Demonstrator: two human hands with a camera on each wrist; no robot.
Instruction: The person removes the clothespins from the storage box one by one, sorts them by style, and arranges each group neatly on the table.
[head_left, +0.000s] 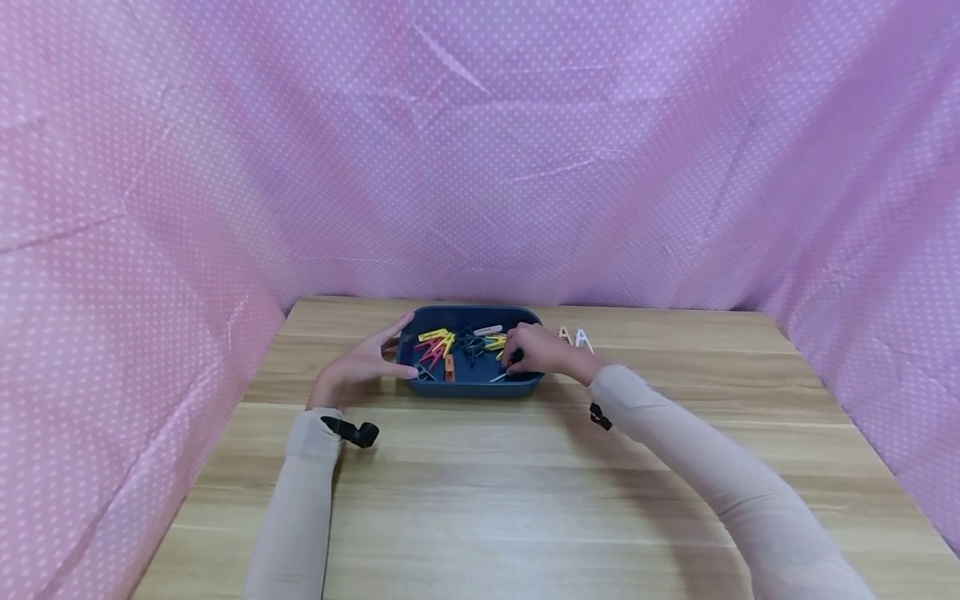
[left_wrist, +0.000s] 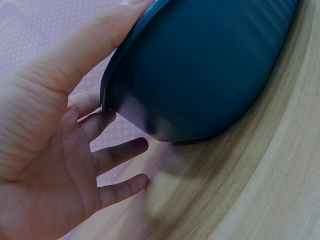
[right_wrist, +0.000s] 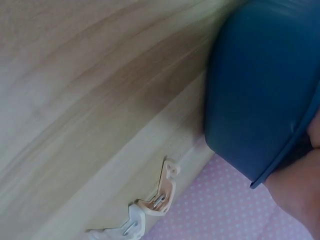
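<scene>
A dark blue plastic bin (head_left: 467, 389) holds several clothespins, among them yellow clothespins (head_left: 444, 340), a red clothespin (head_left: 431, 353), an orange clothespin (head_left: 449, 368) and dark green clothespins (head_left: 472, 345). At the bin's left end, my left hand (head_left: 365, 360) spans the rim with fairly straight fingers; its thumb lies along the edge. My right hand (head_left: 536, 348) reaches over the right end, its bent fingertips pinching a white clothespin (head_left: 498, 377) low in the bin. In the right wrist view, those fingertips are hidden behind the bin wall (right_wrist: 255, 100).
Beyond the bin's right end, a beige clothespin (head_left: 565, 335) and a white clothespin (head_left: 582, 340) stand on the wooden table (head_left: 465, 500). A pink dotted curtain (head_left: 480, 183) hangs behind the table and along both sides.
</scene>
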